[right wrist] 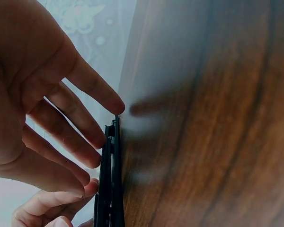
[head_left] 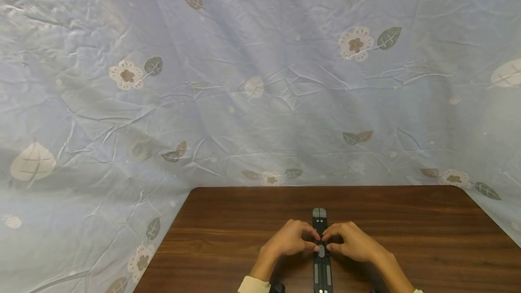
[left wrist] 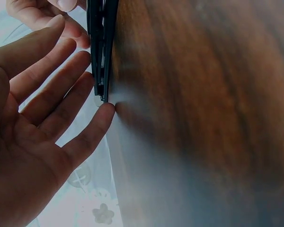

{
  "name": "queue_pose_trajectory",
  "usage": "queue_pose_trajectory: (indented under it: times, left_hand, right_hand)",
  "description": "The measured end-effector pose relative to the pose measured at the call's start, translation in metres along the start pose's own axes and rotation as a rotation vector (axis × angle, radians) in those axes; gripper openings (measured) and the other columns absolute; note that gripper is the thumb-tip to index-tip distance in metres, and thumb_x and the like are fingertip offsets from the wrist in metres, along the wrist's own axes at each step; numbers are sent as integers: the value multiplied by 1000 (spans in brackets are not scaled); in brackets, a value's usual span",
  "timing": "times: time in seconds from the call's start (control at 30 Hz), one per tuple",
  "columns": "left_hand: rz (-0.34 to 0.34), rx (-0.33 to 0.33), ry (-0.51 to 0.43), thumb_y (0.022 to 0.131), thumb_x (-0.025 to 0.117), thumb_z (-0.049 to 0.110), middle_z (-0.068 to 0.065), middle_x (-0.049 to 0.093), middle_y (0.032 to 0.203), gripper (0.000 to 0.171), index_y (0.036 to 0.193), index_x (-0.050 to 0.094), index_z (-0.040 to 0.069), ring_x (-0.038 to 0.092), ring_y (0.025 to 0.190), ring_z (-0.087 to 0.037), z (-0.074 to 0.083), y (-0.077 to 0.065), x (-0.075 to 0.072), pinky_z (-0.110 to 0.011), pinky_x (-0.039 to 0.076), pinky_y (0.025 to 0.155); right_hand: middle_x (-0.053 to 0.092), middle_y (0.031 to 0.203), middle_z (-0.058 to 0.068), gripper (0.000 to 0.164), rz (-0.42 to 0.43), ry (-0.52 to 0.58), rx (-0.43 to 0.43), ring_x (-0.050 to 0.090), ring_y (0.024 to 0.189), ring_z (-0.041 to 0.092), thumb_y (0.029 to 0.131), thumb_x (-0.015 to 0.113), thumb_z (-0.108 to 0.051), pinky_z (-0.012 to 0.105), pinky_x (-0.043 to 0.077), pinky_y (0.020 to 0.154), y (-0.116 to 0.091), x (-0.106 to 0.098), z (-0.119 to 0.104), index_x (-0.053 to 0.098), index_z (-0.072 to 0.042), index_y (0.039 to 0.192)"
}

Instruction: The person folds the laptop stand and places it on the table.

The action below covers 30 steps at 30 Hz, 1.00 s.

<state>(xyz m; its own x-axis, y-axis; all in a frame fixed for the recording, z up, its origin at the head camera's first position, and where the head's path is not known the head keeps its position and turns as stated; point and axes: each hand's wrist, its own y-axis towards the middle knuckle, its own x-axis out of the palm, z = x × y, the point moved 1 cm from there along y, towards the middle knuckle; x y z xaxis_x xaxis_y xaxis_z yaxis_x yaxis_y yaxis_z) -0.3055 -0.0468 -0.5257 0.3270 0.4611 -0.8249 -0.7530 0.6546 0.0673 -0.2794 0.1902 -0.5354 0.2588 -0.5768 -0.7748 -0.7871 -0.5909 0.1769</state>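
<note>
A long, narrow black folding stand (head_left: 319, 259) with grey pads, resembling a folded laptop stand, lies lengthwise on the brown wooden table (head_left: 228, 220). My left hand (head_left: 291, 238) is at its left edge, with fingertips touching the side and the thumb near the middle grey pad. From the right, my right hand (head_left: 354, 241) meets the opposite edge in the same way. In the left wrist view the fingers (left wrist: 87, 135) are spread and nearly straight along the stand's thin edge. The right wrist view shows thin layers of the stand (right wrist: 112, 175) beside the extended fingertips.
A pale blue sheet (head_left: 264, 116) printed with leaves and flowers hangs behind and to the left of the table. Dark wrist straps (head_left: 277, 287) show at the bottom, by a cream sleeve (head_left: 254, 285). The table's far edge lies beyond the stand.
</note>
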Motion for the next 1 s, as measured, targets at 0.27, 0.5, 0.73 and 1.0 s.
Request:
queue_pose_trajectory:
  times: [0.27,0.5,0.73,1.0]
  left_hand:
    - [-3,-3,3,93,85,34,6,79,124,23,112,84,20,71,122,-14,0,0,1,-34,58,107]
    - [-4,-7,-19,95,84,33,5,80,123,23,114,83,19,71,122,-13,2,0,1,-33,58,106]
    - [-2,3,-53,99,80,31,7,81,119,20,115,83,19,73,118,-11,2,0,1,-29,59,102]
    - [-7,-2,-42,102,76,33,6,80,123,25,121,81,17,73,121,-15,5,-2,-5,-29,59,102]
  right_hand:
    - [76,132,12,24,-1,11,6,68,125,46,100,77,-25,66,58,100,-1,0,-2,80,-12,120]
    - [76,132,13,25,-4,11,16,68,125,46,101,76,-26,66,58,99,-2,0,-3,79,-12,121]
    - [77,130,8,23,-7,2,25,70,123,41,101,76,-28,62,59,100,-2,-2,-5,80,-16,121]
    - [77,130,12,27,0,-9,63,68,124,46,102,75,-28,69,56,100,-3,-6,-9,79,-11,122]
